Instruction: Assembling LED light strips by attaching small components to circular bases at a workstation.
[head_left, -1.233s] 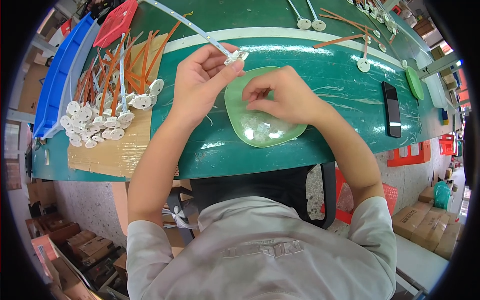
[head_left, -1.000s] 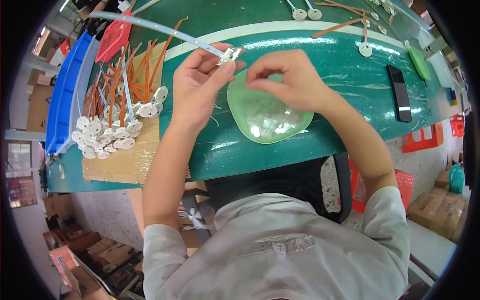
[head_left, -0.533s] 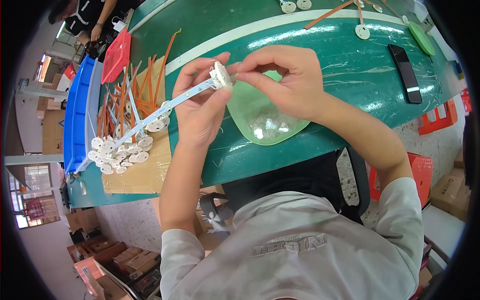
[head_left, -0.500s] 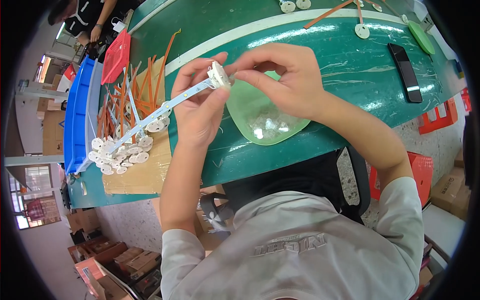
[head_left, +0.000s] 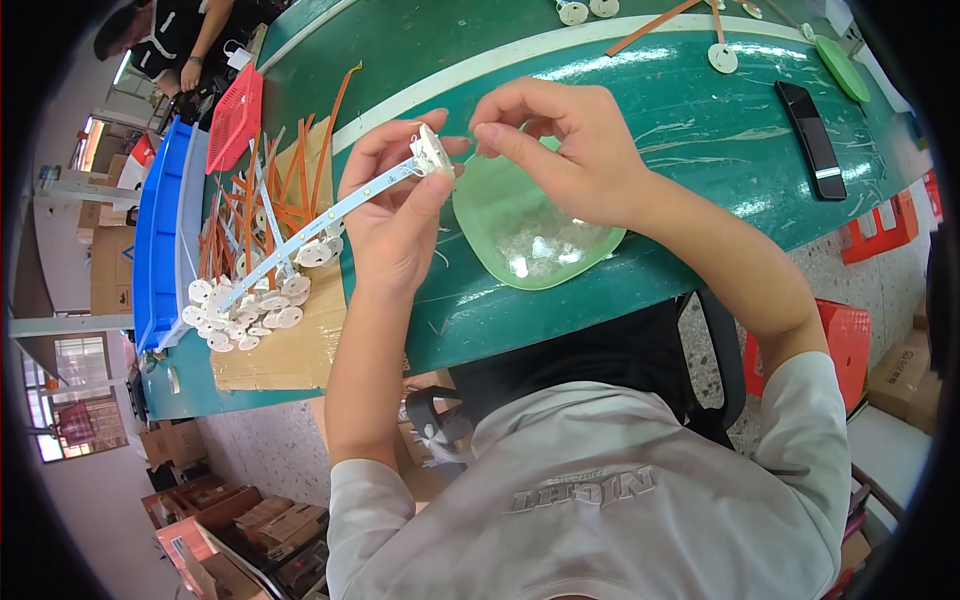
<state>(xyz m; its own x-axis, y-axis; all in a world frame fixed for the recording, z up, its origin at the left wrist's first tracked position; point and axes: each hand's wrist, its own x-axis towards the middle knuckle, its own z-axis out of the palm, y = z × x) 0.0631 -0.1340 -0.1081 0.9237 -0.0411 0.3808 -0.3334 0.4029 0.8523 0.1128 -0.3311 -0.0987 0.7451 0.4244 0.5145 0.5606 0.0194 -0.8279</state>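
My left hand (head_left: 392,220) is closed around a white round plastic base (head_left: 430,150) above the green table. From that base a pale blue LED strip (head_left: 325,218) slants down to the left over a pile of similar parts (head_left: 245,315). My right hand (head_left: 580,150) is a short gap to the right of the base, thumb and forefinger pinched together. Whatever may be between those fingertips is too small to make out. Below the right hand is a light green bowl (head_left: 478,225) with small clear pieces (head_left: 545,248) inside.
The pile, with orange-brown strips (head_left: 250,210), lies on cardboard (head_left: 300,365). Beside it are a blue bin (head_left: 158,240) and a red basket (head_left: 235,115). A black phone (head_left: 810,140) lies at right. Far off, more strip parts (head_left: 722,58) lie; another person (head_left: 175,45) is at upper left.
My right hand has drawn back from the white base, opening a gap between fingertips and base. My left hand still holds the base and strip, almost in place.
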